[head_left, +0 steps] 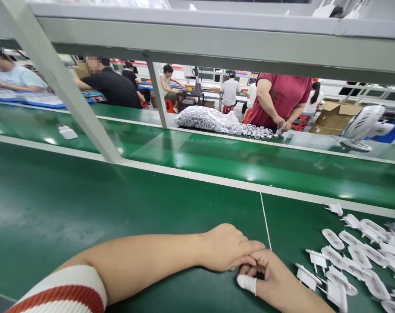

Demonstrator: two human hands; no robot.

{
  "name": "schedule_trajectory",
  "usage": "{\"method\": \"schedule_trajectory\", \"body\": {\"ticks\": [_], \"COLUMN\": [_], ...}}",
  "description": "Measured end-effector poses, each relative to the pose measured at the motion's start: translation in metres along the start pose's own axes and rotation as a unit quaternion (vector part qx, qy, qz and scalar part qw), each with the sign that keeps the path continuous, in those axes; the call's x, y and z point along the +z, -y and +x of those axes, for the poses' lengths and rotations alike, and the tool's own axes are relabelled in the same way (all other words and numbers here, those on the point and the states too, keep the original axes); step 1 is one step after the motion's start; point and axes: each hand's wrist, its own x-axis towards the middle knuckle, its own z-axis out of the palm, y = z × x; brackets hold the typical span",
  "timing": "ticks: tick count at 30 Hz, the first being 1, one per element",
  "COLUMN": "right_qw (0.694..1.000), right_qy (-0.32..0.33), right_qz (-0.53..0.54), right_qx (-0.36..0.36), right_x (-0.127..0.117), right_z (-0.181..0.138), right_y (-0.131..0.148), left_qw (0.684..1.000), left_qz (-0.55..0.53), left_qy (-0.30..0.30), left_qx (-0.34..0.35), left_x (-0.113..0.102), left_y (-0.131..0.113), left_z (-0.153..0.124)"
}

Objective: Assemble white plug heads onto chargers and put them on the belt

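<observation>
My left hand [225, 248] reaches in from the left, low over the green worktop [135, 204], with its fingers bent and closed. Its thumb and forefinger close around a finger of my right hand [269, 271]. The fingers of my right hand are loosely bent and apart, its thumb wears a white finger cot [247, 283], and nothing shows in it. Part of the contact between the hands is hidden. To the right of my right hand lie many loose white plastic plug parts [356, 256], some with pins standing up.
A green conveyor belt [217, 152] runs behind the worktop, with one white plug piece [67, 132] on it. A slanted metal post [60, 82] and an overhead shelf [197, 39] frame the view. Beyond are a bag of parts [207, 118], a white fan [363, 124] and seated co-workers.
</observation>
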Motion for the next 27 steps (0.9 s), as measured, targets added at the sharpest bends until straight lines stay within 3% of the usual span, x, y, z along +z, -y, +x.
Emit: {"method": "schedule_trajectory", "body": {"ticks": [9, 17, 27], "right_qw": [1.0, 0.999, 0.999], "right_qy": [0.014, 0.009, 0.0], "right_qz": [0.002, -0.01, 0.017], "right_qx": [-0.014, -0.039, -0.028], "right_x": [0.0, 0.0002, 0.002], "right_z": [-0.0029, -0.0042, -0.0034], "right_y": [0.0008, 0.0014, -0.0019], "left_qw": [0.997, 0.978, 0.983], "left_qz": [-0.068, -0.198, -0.177], "left_qy": [-0.034, -0.056, -0.058], "left_qx": [0.006, 0.021, 0.013], "left_x": [0.0102, 0.0031, 0.0031], "left_y": [0.0039, 0.0068, 0.0059], "left_z": [-0.0031, -0.004, -0.0048]}}
